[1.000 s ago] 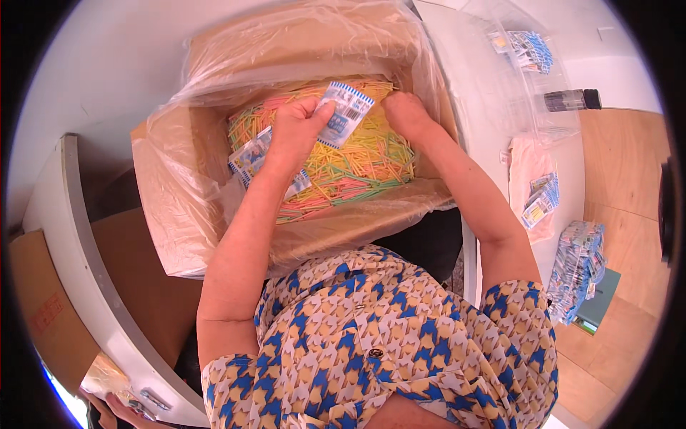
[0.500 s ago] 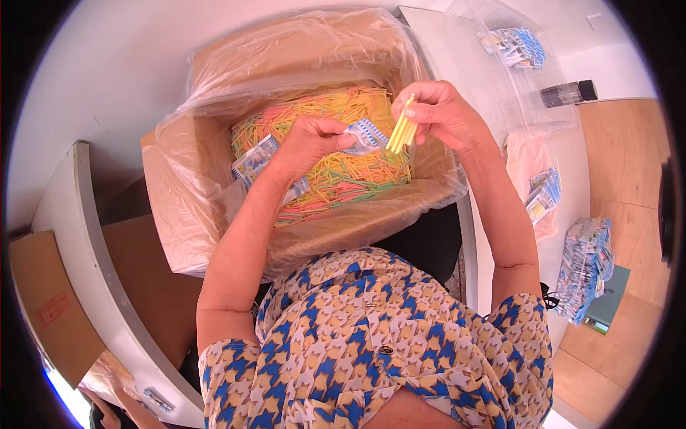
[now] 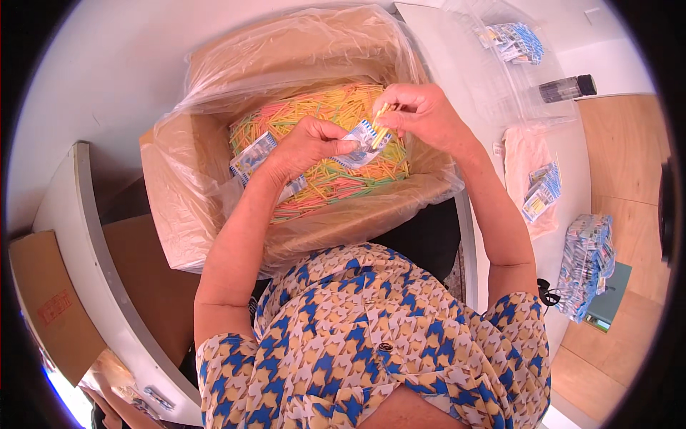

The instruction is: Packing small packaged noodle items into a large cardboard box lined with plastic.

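Note:
My left hand (image 3: 320, 140) pinches the edge of a small blue-and-white plastic packet (image 3: 359, 147) above the open carton. Between the fingers of my right hand (image 3: 413, 113) is a small bundle of thin yellow sticks (image 3: 381, 127). Their lower ends reach the packet's mouth; how far inside they sit is hard to tell. Below both hands, the carton holds a heap of short thin sticks (image 3: 336, 179) in yellow, pink, orange and green. More flat packets (image 3: 255, 152) lie on the heap at its left, partly behind my left wrist.
The cardboard carton (image 3: 166, 193) is lined with clear plastic film. To the right, filled packets (image 3: 543, 191) lie on a pink cloth (image 3: 519, 159). Beyond are a clear bin (image 3: 493, 93) with packets, a dark-capped bottle (image 3: 568, 89) and a stack of packets (image 3: 586, 268). Someone's arm (image 3: 107, 404) shows lower left.
My right hand has moved left with the yellow sticks, bringing them to the packet. The packet in my left hand now faces up more openly toward them.

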A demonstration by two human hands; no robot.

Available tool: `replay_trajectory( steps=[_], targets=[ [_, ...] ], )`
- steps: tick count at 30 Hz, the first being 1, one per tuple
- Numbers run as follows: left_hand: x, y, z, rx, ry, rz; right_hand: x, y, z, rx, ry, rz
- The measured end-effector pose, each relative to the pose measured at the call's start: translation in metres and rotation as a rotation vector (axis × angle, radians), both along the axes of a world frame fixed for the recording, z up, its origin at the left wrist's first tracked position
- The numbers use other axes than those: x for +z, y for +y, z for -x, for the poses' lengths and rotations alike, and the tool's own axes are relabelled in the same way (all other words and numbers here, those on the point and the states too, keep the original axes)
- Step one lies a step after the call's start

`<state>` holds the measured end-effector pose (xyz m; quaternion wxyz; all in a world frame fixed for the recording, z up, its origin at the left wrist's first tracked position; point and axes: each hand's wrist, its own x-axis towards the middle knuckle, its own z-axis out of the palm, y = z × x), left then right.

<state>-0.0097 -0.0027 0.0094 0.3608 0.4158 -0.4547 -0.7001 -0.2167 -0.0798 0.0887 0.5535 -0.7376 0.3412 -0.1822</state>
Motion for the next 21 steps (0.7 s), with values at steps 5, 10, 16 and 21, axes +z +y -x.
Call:
replay_trajectory(
  steps=[5, 10, 16, 21],
  targets=[
    [-0.005, 0.001, 0.005, 0.067, 0.111, 0.015, 0.015, 0.004, -0.004, 0.113, 0.069, 0.004],
    [-0.011, 0.003, 0.010, 0.107, 0.254, 0.028, 0.025, 0.018, -0.003, 0.057, 0.060, 0.230],
    [-0.010, 0.003, 0.010, 0.121, 0.325, 0.099, 0.036, 0.027, -0.003, -0.009, 0.115, 0.306],
    [-0.008, 0.002, 0.011, 0.135, 0.347, 0.108, 0.041, 0.030, -0.010, 0.033, 0.221, 0.486]
  ],
)
